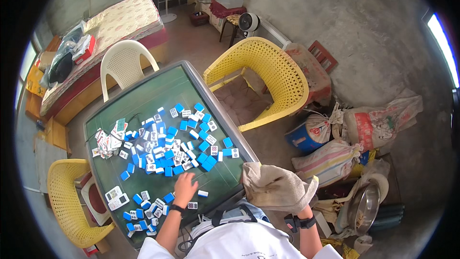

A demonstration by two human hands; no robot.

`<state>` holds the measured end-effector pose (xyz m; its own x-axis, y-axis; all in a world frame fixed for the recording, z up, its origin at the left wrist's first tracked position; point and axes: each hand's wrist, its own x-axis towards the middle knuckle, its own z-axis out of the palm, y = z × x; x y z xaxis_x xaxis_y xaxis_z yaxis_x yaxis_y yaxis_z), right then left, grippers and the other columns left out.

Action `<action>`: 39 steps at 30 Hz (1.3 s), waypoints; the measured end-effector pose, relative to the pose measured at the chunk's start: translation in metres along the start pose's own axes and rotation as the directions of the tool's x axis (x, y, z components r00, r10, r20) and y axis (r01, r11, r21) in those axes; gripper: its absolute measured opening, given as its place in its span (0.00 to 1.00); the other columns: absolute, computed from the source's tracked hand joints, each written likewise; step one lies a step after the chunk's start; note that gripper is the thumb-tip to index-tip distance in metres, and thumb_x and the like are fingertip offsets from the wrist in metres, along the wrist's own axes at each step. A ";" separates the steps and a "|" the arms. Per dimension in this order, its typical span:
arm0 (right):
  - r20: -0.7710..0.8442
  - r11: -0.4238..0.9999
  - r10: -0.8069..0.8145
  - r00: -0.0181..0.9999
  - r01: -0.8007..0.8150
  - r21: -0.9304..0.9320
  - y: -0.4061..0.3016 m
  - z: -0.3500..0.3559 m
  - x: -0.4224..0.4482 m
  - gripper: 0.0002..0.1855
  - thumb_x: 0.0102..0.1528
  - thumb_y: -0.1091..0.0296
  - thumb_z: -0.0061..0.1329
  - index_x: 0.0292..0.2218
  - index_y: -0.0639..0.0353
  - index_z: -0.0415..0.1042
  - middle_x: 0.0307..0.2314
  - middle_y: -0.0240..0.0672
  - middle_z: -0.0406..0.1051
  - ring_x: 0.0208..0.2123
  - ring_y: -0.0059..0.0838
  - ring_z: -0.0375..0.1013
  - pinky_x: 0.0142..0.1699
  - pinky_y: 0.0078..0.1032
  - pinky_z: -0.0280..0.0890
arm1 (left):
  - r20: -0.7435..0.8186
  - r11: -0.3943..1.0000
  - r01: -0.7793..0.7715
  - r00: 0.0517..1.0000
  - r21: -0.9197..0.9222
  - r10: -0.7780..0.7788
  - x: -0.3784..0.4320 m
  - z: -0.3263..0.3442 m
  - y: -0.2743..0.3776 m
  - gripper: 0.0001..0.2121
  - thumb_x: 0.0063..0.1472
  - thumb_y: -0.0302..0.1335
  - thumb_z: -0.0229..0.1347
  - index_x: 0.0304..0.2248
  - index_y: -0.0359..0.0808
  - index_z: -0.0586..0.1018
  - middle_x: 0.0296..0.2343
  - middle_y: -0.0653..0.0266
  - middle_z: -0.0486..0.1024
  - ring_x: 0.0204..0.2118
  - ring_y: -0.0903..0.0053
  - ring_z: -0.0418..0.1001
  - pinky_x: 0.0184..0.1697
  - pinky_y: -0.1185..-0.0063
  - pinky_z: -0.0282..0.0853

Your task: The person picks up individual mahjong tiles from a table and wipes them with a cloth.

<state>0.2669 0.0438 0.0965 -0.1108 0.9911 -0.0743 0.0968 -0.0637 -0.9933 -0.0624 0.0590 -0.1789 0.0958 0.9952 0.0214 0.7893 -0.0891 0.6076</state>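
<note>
My left hand point(185, 188) is over the near part of a green-topped mahjong table point(151, 86), palm down with fingers apart and nothing seen in it. Blue-backed white mahjong tiles point(168, 154) lie scattered just beyond its fingertips. A smaller group of tiles point(149, 213) is to its left, and single tiles point(203, 194) lie by the wrist. At the table's right corner, my right hand grips a beige cloth point(275, 187). The cloth covers most of that hand and drapes against the table edge.
Playing cards point(107, 142) and a dark cable lie on the table's left side, with two white flat devices point(116, 198) nearer me. Yellow woven chairs point(266, 75) and a white chair point(124, 59) surround it. Sacks point(329, 162) and a steel basin point(366, 208) crowd the right floor.
</note>
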 end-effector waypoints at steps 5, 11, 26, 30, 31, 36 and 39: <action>-0.051 0.998 0.058 0.997 -0.059 -0.013 0.001 -0.024 -0.005 0.17 0.43 0.76 0.64 0.36 0.61 0.74 0.31 0.34 0.73 0.33 0.27 0.72 0.41 0.23 0.65 | 0.117 0.967 -0.213 0.973 0.137 0.198 0.063 0.046 0.039 0.26 0.47 0.26 0.64 0.49 0.38 0.76 0.51 0.55 0.69 0.53 0.57 0.67 0.48 0.65 0.71; -0.218 0.992 0.106 0.970 -0.117 -0.042 0.060 -0.093 -0.064 0.24 0.52 0.76 0.58 0.50 0.60 0.69 0.44 0.34 0.71 0.44 0.28 0.70 0.51 0.24 0.65 | 0.223 0.883 -0.358 0.928 0.304 0.299 0.072 0.072 0.037 0.28 0.49 0.30 0.64 0.52 0.41 0.74 0.55 0.55 0.64 0.59 0.57 0.60 0.54 0.60 0.65; 0.129 0.514 -0.113 0.985 0.169 -0.841 0.194 0.000 0.086 0.19 0.58 0.69 0.46 0.50 0.66 0.68 0.35 0.45 0.73 0.35 0.39 0.76 0.37 0.30 0.73 | 0.510 0.899 -0.337 0.845 0.278 0.159 -0.077 -0.004 -0.035 0.06 0.50 0.32 0.59 0.27 0.41 0.79 0.35 0.64 0.71 0.45 0.67 0.67 0.55 0.64 0.60; -0.073 0.294 -0.113 0.991 -0.036 -0.955 0.209 0.039 0.113 0.20 0.54 0.66 0.46 0.45 0.70 0.69 0.30 0.51 0.73 0.32 0.50 0.76 0.35 0.35 0.73 | 0.331 0.833 -0.325 0.926 0.448 0.183 -0.090 -0.004 -0.025 0.10 0.51 0.36 0.59 0.33 0.42 0.77 0.46 0.59 0.71 0.57 0.66 0.64 0.65 0.45 0.43; -0.054 0.288 -0.104 0.993 -0.022 -0.957 0.216 0.040 0.110 0.20 0.54 0.66 0.46 0.45 0.70 0.69 0.30 0.51 0.73 0.32 0.50 0.76 0.35 0.35 0.73 | 0.327 0.842 -0.307 0.930 0.443 0.166 -0.093 -0.002 -0.030 0.10 0.51 0.36 0.59 0.33 0.42 0.77 0.46 0.59 0.71 0.57 0.66 0.64 0.65 0.45 0.43; -0.026 0.275 -0.179 0.983 0.025 -0.961 0.270 0.042 0.090 0.08 0.48 0.65 0.52 0.23 0.57 0.78 0.24 0.42 0.75 0.28 0.47 0.74 0.38 0.42 0.69 | 0.272 0.849 -0.179 0.961 0.497 0.043 -0.099 0.006 -0.052 0.13 0.52 0.36 0.58 0.37 0.43 0.77 0.44 0.60 0.71 0.54 0.68 0.66 0.62 0.45 0.49; 0.002 0.202 -0.157 0.988 0.034 -0.979 0.294 0.052 0.088 0.06 0.47 0.65 0.53 0.24 0.57 0.77 0.24 0.41 0.75 0.28 0.46 0.75 0.38 0.43 0.68 | 0.244 0.836 -0.102 0.969 0.539 -0.039 -0.100 -0.009 -0.058 0.13 0.53 0.36 0.59 0.38 0.44 0.77 0.42 0.62 0.71 0.54 0.69 0.66 0.61 0.47 0.51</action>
<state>0.2343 0.1065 -0.2067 -0.1264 0.9885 0.0827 0.9839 0.1356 -0.1163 -0.1231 -0.0354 -0.2090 0.2099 0.9577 -0.1968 0.9771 -0.1982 0.0777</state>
